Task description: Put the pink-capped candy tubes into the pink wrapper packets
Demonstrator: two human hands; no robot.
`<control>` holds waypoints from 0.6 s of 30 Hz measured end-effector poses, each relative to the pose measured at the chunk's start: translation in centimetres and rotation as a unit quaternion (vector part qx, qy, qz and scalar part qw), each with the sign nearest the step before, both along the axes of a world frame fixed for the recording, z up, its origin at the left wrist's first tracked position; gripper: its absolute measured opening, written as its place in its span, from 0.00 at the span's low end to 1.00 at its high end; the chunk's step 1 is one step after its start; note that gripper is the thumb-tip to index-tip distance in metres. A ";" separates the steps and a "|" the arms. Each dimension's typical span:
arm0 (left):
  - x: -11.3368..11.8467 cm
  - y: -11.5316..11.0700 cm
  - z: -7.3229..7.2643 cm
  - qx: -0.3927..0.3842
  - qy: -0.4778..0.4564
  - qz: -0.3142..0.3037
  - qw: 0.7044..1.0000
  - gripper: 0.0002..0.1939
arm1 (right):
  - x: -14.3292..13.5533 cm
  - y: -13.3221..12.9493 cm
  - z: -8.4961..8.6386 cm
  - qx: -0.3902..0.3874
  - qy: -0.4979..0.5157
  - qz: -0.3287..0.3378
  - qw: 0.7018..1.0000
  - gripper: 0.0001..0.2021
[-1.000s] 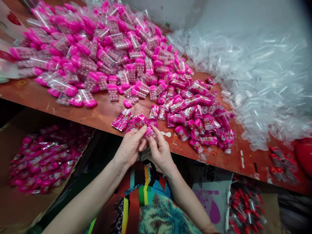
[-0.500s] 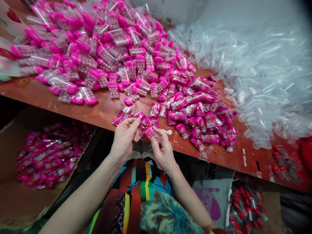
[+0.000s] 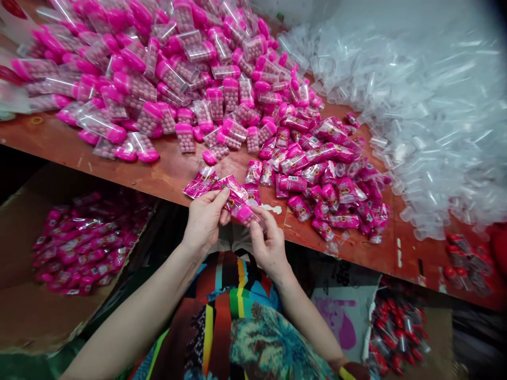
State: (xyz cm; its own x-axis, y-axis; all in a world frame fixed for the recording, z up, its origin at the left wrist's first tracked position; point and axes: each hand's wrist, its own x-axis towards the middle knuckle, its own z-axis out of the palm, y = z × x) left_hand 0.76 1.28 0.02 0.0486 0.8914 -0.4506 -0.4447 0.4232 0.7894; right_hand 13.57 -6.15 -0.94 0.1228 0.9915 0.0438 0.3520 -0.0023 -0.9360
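At the table's front edge, my left hand [image 3: 206,217] pinches a printed pink wrapper [image 3: 233,191] between thumb and fingers. My right hand [image 3: 270,240] grips a small clear container with a pink cap [image 3: 244,213], which touches the lower end of that wrapper. Beyond my left hand, more flat pink wrappers [image 3: 200,182] lie on the table. A pile of wrapped pink packs [image 3: 332,184] lies to the right of my hands. Behind them spreads a large heap of pink-capped containers [image 3: 174,79] filled with small pink balls.
Clear empty containers [image 3: 415,121] cover the right side of the red-brown table [image 3: 130,177]. Red-capped items [image 3: 465,269] lie at its far right. Below the edge stand a cardboard box [image 3: 24,316] of pink packs on the left and a box of red-capped containers [image 3: 398,332] on the right.
The pink-capped container in my right hand now shows more clearly against the wrapper. Both hands stay almost in place, and the camera view has shifted slightly.
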 end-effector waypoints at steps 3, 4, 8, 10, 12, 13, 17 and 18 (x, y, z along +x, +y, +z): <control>-0.1 0.1 0.1 0.003 -0.005 -0.003 1.000 0.13 | 0.0 0.0 -0.4 -0.011 0.019 0.005 1.000 0.16; -0.2 0.1 0.2 0.006 -0.010 -0.002 1.000 0.13 | 0.0 0.0 -0.6 -0.016 0.029 0.004 0.999 0.16; -0.4 0.2 0.7 -0.002 -0.042 -0.014 0.999 0.14 | -0.2 0.0 -1.3 -0.038 0.084 -0.011 0.996 0.19; -0.5 0.0 1.0 -0.014 -0.058 -0.029 0.998 0.13 | -0.3 0.0 -1.6 -0.045 0.109 -0.018 0.993 0.19; -0.5 -0.2 1.2 -0.027 -0.072 -0.051 0.996 0.13 | -0.4 0.1 -1.8 -0.050 0.131 -0.025 0.990 0.20; -0.5 -0.4 1.2 -0.034 -0.077 -0.062 0.994 0.15 | -0.5 0.1 -1.8 -0.053 0.141 -0.026 0.988 0.20; -0.1 -1.0 0.9 -0.067 -0.101 -0.104 0.987 0.15 | -0.9 0.1 -1.9 -0.044 0.146 -0.033 0.988 0.22; 0.0 -1.1 0.7 -0.079 -0.110 -0.119 0.984 0.14 | -1.0 0.0 -1.9 -0.036 0.137 -0.037 0.989 0.23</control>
